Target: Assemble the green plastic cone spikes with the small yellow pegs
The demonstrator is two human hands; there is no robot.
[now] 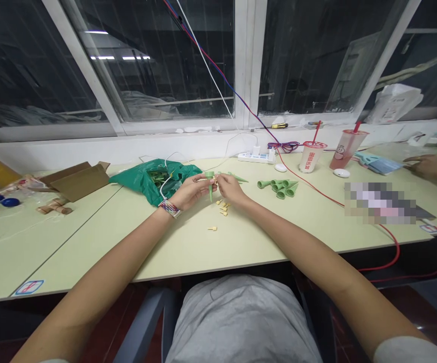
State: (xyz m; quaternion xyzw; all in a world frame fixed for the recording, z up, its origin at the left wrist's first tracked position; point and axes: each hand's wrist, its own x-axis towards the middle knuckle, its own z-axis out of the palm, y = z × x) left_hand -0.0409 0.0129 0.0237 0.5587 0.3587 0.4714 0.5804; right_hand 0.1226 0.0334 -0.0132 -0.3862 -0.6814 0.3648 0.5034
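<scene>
My left hand [190, 193] is closed around a green plastic cone-shaped spike [209, 175], its wide end up and its tip pointing down. Close against it, my right hand [230, 188] pinches a small pale yellow piece [215, 181] at the spike's side; the fingers partly hide it. Below the hands lie several small yellow plastic pieces [224, 205], and a single yellow piece [212, 229] sits nearer the table's front edge. More green spikes [278, 185] are piled right of my right hand. Behind my left hand stands an opened green plastic bag [135, 181] with green parts inside.
A power strip [256, 158] and red cable run along the back. Two drink cups [310, 157] with straws stand at the right, near a blurred flat object [384, 202]. Another person's hand [433, 169] rests at far right. Cardboard [74, 182] and wooden pieces [54, 207] lie left.
</scene>
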